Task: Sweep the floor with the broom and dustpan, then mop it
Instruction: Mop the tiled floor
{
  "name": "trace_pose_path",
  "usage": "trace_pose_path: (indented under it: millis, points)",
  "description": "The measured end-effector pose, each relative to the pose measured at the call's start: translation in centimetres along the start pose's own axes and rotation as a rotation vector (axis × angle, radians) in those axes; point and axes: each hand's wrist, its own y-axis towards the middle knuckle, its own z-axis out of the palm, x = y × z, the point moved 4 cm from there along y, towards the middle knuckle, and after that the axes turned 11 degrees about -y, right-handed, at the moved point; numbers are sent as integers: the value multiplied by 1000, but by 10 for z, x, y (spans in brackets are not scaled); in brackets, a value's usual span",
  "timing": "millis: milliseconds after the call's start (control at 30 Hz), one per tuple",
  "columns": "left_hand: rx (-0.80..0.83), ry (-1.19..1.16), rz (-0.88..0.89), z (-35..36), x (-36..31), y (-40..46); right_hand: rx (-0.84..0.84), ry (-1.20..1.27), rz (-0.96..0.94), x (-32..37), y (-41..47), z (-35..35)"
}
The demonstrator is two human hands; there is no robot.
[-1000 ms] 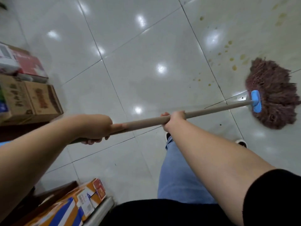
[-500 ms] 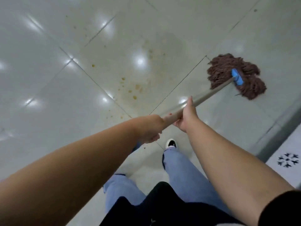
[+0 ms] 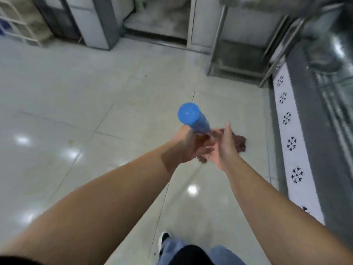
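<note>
Head view, looking down along both bare forearms toward the floor (image 3: 80, 104), pale glossy tiles with ceiling-light reflections. The mop is held nearly end-on to the camera: its blue handle cap (image 3: 188, 113) points up at the lens and hides most of the shaft behind it. Left hand (image 3: 188, 145) wraps the shaft just below the blue cap, fingers curled round it, a firm hold. Right hand (image 3: 224, 148) sits just beside the left, on the side of the mop nearer the patterned wall; palm turned inward, thumb raised straight, fingers blurred against the shaft, so whether it truly grasps the handle or only steadies it cannot be told. The mop head (image 3: 239, 142), reddish-brown strands, lies on the floor beyond the right hand and is partly covered by it; a few strands show between the two hands as well. Relative to the mop head: a white tile band with dark snowflake motifs (image 3: 290, 142) runs along the base of the wall near it on the right; a metal-legged stand (image 3: 238, 41) is well beyond it, against the far wall; a doorway with a raised step (image 3: 158, 22) is farther off, left of the stand; a white rack (image 3: 17, 22) is well apart at the far left. Below the hands, blue jeans (image 3: 221, 254) and one black-and-white shoe (image 3: 163, 240) on the tiles.
</note>
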Motion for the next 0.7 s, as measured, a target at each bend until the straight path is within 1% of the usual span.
trace_pose_path:
  millis: [33,100,233,367,433,533,633,667,700]
  points:
    - [12,-29,17,11,-16,7,-22,4,-61,22,2,-2]
    - [11,-64,18,36,-41,23,-53,-3,-122,58,3,-10]
    - [128,89,56,84,-64,60,-132,-55,-207,107,12,-43]
    - [190,185,123,127,-80,103,-207,-84,-307,145,33,-81]
    - [227,223,196,148,-91,128,-210,-95,-354,172,48,-99]
    - [239,351,332,181,-116,173,-225,-156,-425,216,77,-129]
    - [204,444,472,215,-148,224,-191,-233,-448,265,108,-158]
    - [178,479,541,224,-161,241,-175,-263,-464,283,118,-166]
    - [156,556,646,232,-174,255,-165,-295,-483,301,129,-173]
